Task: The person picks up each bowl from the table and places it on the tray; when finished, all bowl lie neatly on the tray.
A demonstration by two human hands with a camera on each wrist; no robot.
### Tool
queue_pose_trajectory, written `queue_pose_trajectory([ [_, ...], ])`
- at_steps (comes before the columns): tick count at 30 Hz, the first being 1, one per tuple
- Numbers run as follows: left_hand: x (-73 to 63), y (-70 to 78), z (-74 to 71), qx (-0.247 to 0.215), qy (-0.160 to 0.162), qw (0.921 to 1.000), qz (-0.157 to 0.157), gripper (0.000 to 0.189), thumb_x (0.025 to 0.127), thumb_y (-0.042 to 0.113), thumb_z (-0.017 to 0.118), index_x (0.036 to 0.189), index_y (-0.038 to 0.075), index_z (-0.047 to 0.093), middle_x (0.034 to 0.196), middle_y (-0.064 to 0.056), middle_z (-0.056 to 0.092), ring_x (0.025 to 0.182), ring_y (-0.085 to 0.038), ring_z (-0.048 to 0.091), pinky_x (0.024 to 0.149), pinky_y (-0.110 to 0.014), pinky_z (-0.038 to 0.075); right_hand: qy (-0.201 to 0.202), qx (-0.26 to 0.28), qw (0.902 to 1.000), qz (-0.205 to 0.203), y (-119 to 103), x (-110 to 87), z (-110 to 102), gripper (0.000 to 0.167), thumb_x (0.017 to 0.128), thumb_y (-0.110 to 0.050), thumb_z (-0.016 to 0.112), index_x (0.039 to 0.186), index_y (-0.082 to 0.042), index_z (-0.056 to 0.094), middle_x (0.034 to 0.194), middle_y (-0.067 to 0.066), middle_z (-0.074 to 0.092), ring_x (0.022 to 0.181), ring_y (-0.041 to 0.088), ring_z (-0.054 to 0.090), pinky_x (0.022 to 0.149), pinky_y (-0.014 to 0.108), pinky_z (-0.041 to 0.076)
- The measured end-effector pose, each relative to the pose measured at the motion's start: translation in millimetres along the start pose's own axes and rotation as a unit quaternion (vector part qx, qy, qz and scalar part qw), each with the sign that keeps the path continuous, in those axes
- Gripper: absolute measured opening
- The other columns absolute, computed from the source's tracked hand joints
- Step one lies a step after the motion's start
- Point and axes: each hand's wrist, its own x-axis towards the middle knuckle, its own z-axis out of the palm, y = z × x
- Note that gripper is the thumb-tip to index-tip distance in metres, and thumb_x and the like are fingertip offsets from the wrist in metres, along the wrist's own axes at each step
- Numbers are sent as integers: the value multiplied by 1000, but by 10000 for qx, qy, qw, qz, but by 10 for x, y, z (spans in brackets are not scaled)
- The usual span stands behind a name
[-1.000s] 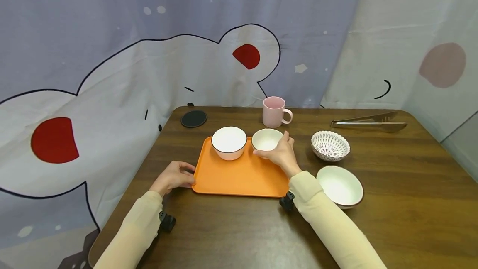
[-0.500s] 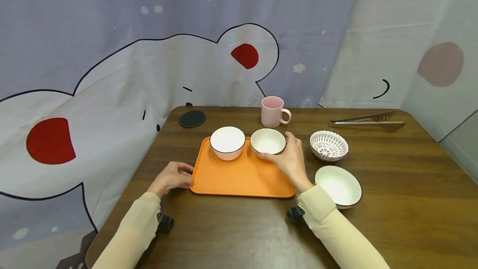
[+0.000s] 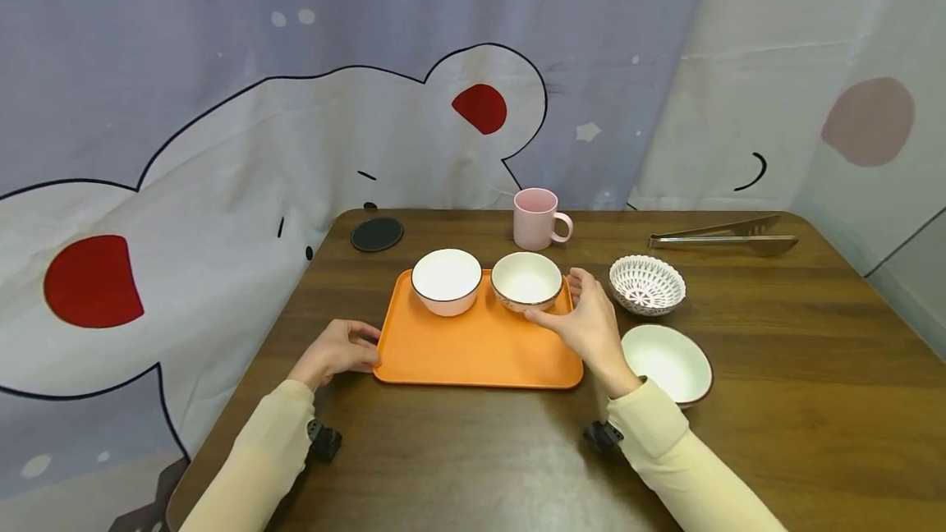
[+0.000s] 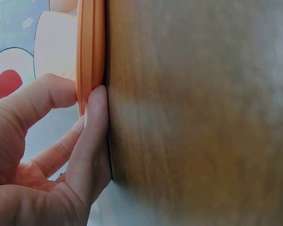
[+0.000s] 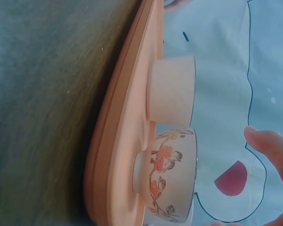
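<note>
An orange tray [image 3: 473,355] lies on the wooden table with two bowls near its far edge. My left hand [image 3: 342,351] pinches the tray's left edge; in the left wrist view one fingertip meets the rim and another sits low against the tray's side [image 4: 92,47]. On the tray's left stands a plain white bowl [image 3: 447,282]. Right of it is a cream bowl [image 3: 526,282], whose outside shows painted birds and branches [image 5: 167,174] in the right wrist view. My right hand [image 3: 587,327] hovers beside the cream bowl, fingers spread and holding nothing.
A pink mug [image 3: 534,220] stands behind the tray, with a black round coaster [image 3: 377,234] at the back left. To the right are a lattice-patterned bowl [image 3: 647,284], a larger white bowl [image 3: 668,364] and metal tongs [image 3: 724,238]. A printed curtain [image 3: 296,130] hangs behind the table.
My right hand has let go of the cream bowl and drawn back to the right. The bowl now sits on the tray beside the white one. My left hand stays at the tray's edge.
</note>
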Motion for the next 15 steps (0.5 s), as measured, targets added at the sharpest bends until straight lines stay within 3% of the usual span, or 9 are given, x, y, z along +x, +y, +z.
queue_pose_trajectory([
  [15,-2,-24,9,34,-21,10000,70,51,79,-5,69,127,-13,52,100,-21,69,80,-20,69,77,-37,61,-145,213,9997,34,102,-121,-199,95,71,-27,87,144,4,35,144,24,46,133,37,46,111,48,41],
])
